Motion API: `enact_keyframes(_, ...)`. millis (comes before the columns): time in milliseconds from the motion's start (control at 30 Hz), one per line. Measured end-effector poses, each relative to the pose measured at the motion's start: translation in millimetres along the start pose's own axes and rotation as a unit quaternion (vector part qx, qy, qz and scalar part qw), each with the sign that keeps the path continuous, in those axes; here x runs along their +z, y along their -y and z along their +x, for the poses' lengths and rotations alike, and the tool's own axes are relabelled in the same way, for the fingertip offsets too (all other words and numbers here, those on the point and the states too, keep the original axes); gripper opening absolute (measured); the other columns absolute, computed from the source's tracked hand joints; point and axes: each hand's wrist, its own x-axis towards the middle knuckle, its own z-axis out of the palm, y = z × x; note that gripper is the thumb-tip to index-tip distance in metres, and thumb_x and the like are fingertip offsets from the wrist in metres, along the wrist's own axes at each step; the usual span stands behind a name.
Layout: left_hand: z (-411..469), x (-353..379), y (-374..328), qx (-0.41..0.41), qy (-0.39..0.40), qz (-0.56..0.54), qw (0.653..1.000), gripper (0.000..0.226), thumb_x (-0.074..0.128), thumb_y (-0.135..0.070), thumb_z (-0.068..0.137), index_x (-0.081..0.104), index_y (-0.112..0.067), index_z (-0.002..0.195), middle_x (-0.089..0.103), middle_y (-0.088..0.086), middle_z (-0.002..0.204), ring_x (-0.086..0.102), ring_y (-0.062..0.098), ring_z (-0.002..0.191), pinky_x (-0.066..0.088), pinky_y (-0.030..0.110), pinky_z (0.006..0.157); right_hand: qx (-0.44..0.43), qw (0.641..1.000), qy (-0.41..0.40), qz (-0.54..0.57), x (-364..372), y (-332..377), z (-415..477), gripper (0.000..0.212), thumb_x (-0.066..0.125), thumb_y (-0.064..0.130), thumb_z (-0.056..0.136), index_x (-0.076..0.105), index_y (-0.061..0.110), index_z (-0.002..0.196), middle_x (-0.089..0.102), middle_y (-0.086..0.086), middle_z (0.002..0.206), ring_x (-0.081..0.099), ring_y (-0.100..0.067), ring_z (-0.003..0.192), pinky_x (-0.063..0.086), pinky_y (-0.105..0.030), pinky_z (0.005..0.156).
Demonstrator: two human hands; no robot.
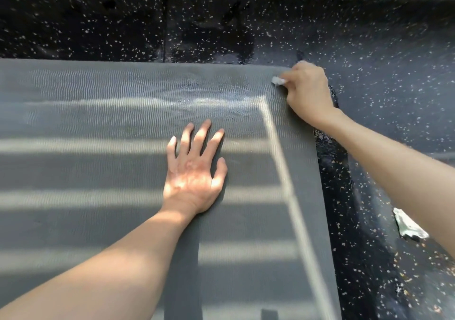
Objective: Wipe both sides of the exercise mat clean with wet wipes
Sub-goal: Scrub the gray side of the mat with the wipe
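Head view, looking down. Grey exercise mat (98,171) lies flat on a dark speckled floor (394,48) and fills the left and centre of frame. Its top surface has a fine wavy ribbed texture. Its far edge and right edge are both visible and meet at the far right corner. Bands of sunlight cross the mat from side to side, and one bright line runs along it just inside the right edge. A strip near the mat's far edge looks shinier than the rest, possibly damp.

Left hand (194,174) sits palm down on the mat, roughly mid-width and well back from the far edge. Fingers are straight and spread apart, thumb out toward the mat's right edge. It grips nothing, just rests flat. Left forearm runs back across the mat's near part.

Right hand (307,90) is at the mat's far right corner, knuckles up, fingers curled into a fist round a white wet wipe (278,80). Only a small bunched bit of the wipe shows, on the side toward the mat's centre, and it touches the mat surface. Right forearm crosses over the mat's right edge and the floor beyond it.

White crumpled scrap (408,226) lies on the floor, well off the mat's right edge, partly hidden by the right forearm. Cannot tell what it is.
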Motion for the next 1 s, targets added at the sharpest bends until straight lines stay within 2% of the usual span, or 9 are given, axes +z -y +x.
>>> enact_keyframes(167,0.5,0.7,0.5,-0.001,0.004,-0.002,1.0,0.058,0.035,-0.043,0.09,0.043,-0.029,0.145,0.033,-0.001,0.157,0.023,0.028,0.145,0.012,0.05,0.117,0.002,1.0,-0.018,-0.02,0.5,-6.6,18.8,0.027,0.049,0.009,0.094,0.066,0.002,0.074,0.045,-0.007,0.072,0.05,-0.031,0.074,0.025,-0.03,0.06)
enact_keyframes(300,-0.1,-0.5,0.7,-0.003,0.006,-0.001,1.0,0.058,0.035,-0.043,0.089,0.043,-0.029,0.145,0.032,-0.001,0.157,0.023,0.028,0.145,0.012,0.05,0.117,-0.05,0.998,0.008,0.031,-7.9,-7.2,-34.9,0.019,0.058,0.007,0.091,0.073,0.0,0.082,0.06,-0.015,0.077,0.055,-0.03,0.071,0.04,-0.034,0.061)
enact_keyframes(433,-0.6,-0.1,0.8,-0.001,0.01,0.001,1.0,0.058,0.033,-0.044,0.09,0.039,-0.03,0.147,0.03,-0.002,0.158,0.021,0.028,0.146,0.009,0.048,0.117,-0.007,1.0,0.001,-0.015,-5.2,-17.5,19.8,0.026,0.054,0.014,0.095,0.072,0.003,0.081,0.057,-0.013,0.078,0.055,-0.033,0.075,0.03,-0.03,0.061)
enact_keyframes(533,-0.2,0.0,-0.3,-0.001,0.008,0.001,1.0,0.058,0.032,-0.044,0.09,0.039,-0.03,0.147,0.03,-0.002,0.158,0.021,0.028,0.146,0.008,0.048,0.117,-0.004,0.999,-0.037,-0.002,-1.4,-15.2,4.0,0.024,0.055,0.01,0.094,0.069,0.002,0.076,0.05,-0.01,0.074,0.051,-0.031,0.072,0.026,-0.029,0.062)
enact_keyframes(633,-0.3,-0.2,-0.5,-0.002,0.013,0.007,1.0,0.058,0.033,-0.044,0.09,0.039,-0.03,0.146,0.03,-0.001,0.158,0.022,0.028,0.146,0.01,0.049,0.117,-0.037,0.999,-0.011,0.034,-6.1,-7.9,-43.8,0.016,0.059,0.006,0.09,0.071,0.001,0.08,0.059,-0.014,0.078,0.055,-0.031,0.072,0.034,-0.03,0.062)
enact_keyframes(700,0.2,-0.7,-0.2,-0.003,0.013,0.006,1.0,0.058,0.033,-0.044,0.09,0.039,-0.03,0.147,0.03,-0.002,0.158,0.022,0.028,0.146,0.01,0.049,0.117,-0.039,0.999,0.012,0.034,-8.2,-9.7,-29.6,0.017,0.06,0.008,0.09,0.074,0.002,0.084,0.062,-0.016,0.08,0.057,-0.033,0.073,0.038,-0.031,0.063)
enact_keyframes(833,-0.5,-0.7,0.0,-0.004,0.01,0.0,1.0,0.059,0.031,-0.045,0.09,0.039,-0.03,0.147,0.03,-0.002,0.159,0.021,0.028,0.146,0.008,0.047,0.117,0.019,0.999,-0.028,0.016,-1.6,-9.5,9.5,0.028,0.054,0.016,0.095,0.073,0.002,0.08,0.056,-0.015,0.074,0.054,-0.032,0.074,0.025,-0.028,0.063)
enact_keyframes(900,0.1,-0.9,0.1,-0.004,0.012,0.001,1.0,0.06,0.031,-0.045,0.09,0.039,-0.03,0.147,0.03,-0.002,0.159,0.021,0.028,0.146,0.009,0.048,0.117,0.032,0.998,-0.05,0.033,0.0,0.3,-17.7,0.022,0.057,0.013,0.094,0.074,0.005,0.084,0.055,-0.012,0.072,0.054,-0.03,0.072,0.025,-0.027,0.063)
enact_keyframes(1000,-0.3,-1.1,-0.8,-0.005,0.019,0.004,1.0,0.059,0.03,-0.045,0.09,0.038,-0.031,0.148,0.029,-0.002,0.159,0.02,0.028,0.146,0.009,0.049,0.118,-0.016,0.996,-0.012,0.086,-9.6,21.4,-91.1,0.011,0.064,0.002,0.087,0.076,0.003,0.088,0.062,-0.012,0.078,0.056,-0.028,0.071,0.039,-0.031,0.062)
